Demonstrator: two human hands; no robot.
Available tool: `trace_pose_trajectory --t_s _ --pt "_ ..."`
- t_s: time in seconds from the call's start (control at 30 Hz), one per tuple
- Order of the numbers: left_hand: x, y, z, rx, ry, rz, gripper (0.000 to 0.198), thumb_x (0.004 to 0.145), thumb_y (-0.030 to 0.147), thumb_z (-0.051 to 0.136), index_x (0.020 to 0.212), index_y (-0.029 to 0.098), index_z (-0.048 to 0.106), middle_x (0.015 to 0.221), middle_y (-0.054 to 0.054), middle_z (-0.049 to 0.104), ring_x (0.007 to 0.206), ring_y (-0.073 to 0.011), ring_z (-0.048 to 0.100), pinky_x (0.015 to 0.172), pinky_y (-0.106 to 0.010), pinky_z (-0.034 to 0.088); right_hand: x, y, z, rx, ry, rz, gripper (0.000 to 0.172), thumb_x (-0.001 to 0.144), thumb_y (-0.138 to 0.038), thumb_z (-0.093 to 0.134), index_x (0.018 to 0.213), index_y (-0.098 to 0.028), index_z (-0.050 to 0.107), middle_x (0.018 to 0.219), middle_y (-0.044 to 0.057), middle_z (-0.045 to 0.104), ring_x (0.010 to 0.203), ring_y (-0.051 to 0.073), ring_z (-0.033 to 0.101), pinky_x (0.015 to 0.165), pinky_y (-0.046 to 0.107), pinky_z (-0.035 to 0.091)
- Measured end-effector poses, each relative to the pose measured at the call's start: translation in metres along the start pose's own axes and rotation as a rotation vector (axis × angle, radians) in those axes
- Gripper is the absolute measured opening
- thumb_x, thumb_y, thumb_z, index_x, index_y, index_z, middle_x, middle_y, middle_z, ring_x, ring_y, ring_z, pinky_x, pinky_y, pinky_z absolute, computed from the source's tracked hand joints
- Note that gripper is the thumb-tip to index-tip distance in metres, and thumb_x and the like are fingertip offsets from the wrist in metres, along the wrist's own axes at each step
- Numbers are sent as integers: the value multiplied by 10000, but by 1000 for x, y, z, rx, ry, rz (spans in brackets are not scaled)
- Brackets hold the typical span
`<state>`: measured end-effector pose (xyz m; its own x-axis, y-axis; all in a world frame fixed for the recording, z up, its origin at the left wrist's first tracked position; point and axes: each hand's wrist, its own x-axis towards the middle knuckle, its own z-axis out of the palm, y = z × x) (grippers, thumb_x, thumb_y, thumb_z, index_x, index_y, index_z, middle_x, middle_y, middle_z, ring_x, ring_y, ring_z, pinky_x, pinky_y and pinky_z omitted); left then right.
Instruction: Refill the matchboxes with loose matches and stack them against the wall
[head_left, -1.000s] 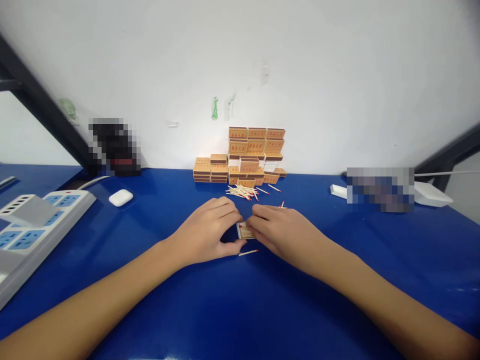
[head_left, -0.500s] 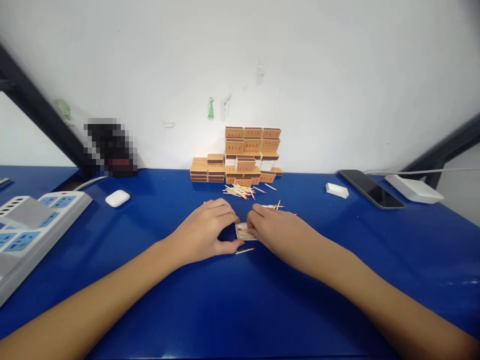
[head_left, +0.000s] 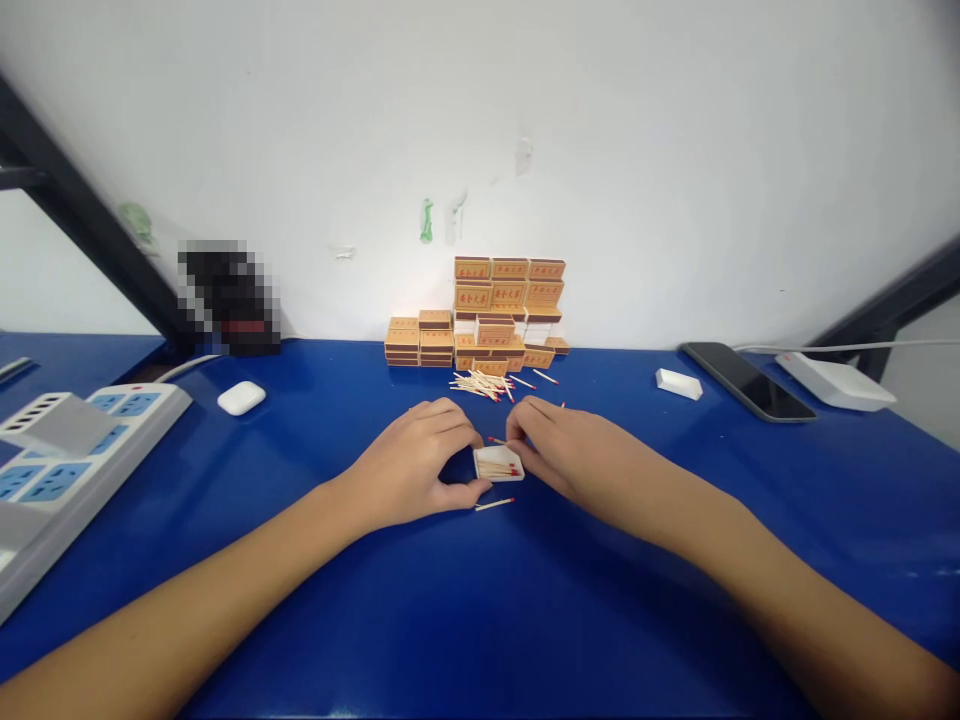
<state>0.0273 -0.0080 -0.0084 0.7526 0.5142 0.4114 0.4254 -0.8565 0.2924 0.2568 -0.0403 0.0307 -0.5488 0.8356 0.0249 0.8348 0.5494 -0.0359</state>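
My left hand point(head_left: 424, 458) grips the left end of a small white matchbox tray point(head_left: 489, 457) between thumb and fingers. Inside the tray lie several matches point(head_left: 496, 469), their red heads to the right. Just beyond the tray's far right edge, my right hand point(head_left: 559, 447) pinches a match point(head_left: 498, 441), its red head pointing left. A loose match point(head_left: 495, 504) rests on the blue table point(head_left: 480, 610) in front of the tray, near my left thumb. My right hand hides part of the table behind it.
A heap of matches point(head_left: 480, 384) lies before stacked matchboxes point(head_left: 510, 295) at the wall. A white tray point(head_left: 679, 384), a phone point(head_left: 746, 380) and a white device point(head_left: 836, 382) are on the right. To the left are a white case point(head_left: 241, 398) and a power strip point(head_left: 79, 455).
My right hand has moved from over the tray to its far right, now with a match in its fingers, uncovering the tray's right end. My left hand still holds the tray.
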Motion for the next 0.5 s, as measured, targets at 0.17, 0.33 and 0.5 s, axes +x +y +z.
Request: trace_pose_trajectory --t_s 0.17,0.33,0.5 --pt "0 -1 1 -18 34 -13 201 887 331 753 1004 174 704 965 -69 731 957 -250 660 898 -429 554 -3 9 -3 274 -8 47 146 1012 -189 552 867 -206 554 800 -6 664 631 134 563 587 274 326" --pt "-1 1 0 15 129 -11 200 872 318 763 1012 185 712 938 -60 747 973 -253 672 899 -431 563 -4 14 0 402 72 0 58 959 -173 581 915 -209 589 841 -3 662 689 135 557 625 259 365" --pt "-2 1 0 94 172 -8 235 878 313 754 1052 163 702 944 -74 753 1007 -272 678 878 -441 569 -4 7 -7 480 85 20 109 949 -146 537 916 -215 614 755 -32 622 637 122 526 598 253 367"
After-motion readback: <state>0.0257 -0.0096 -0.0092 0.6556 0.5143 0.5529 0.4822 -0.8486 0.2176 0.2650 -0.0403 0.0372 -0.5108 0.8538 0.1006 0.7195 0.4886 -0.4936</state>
